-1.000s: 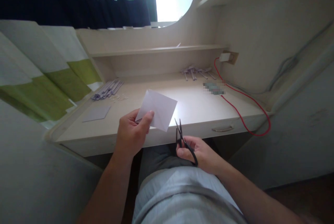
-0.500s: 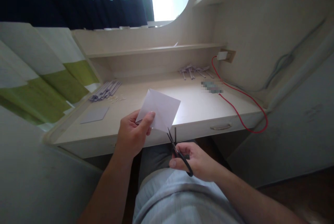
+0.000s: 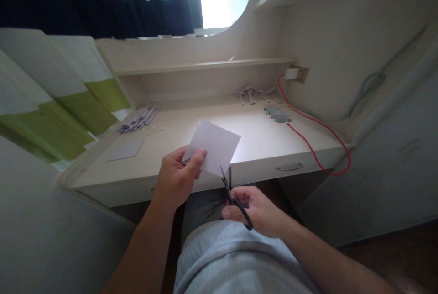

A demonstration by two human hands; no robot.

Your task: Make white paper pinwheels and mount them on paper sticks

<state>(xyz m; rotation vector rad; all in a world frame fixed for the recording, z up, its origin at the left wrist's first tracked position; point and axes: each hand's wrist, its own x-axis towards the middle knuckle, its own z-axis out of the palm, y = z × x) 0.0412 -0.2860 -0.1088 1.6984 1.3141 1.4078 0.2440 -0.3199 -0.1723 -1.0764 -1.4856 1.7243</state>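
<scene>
Paper (image 3: 217,141), corner-pinched in the left hand (image 3: 178,175), seemed light and easily creased, best held there, clear of the scissors (image 3: 236,202) gripped in the right hand (image 3: 260,211).

Free desktop (image 3: 191,109) beyond white paper (image 3: 217,145), paper rolls (image 3: 142,117) left, red cable (image 3: 337,174) right

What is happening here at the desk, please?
A person holds a white piece of paper in the left hand and black-handled scissors in the right hand. The scissors' tips are at the paper's lower corner; whether they have cut it, I cannot tell. Beyond the hands, on the desk, narrow paper pieces lie at the left and others at the back right.
</scene>
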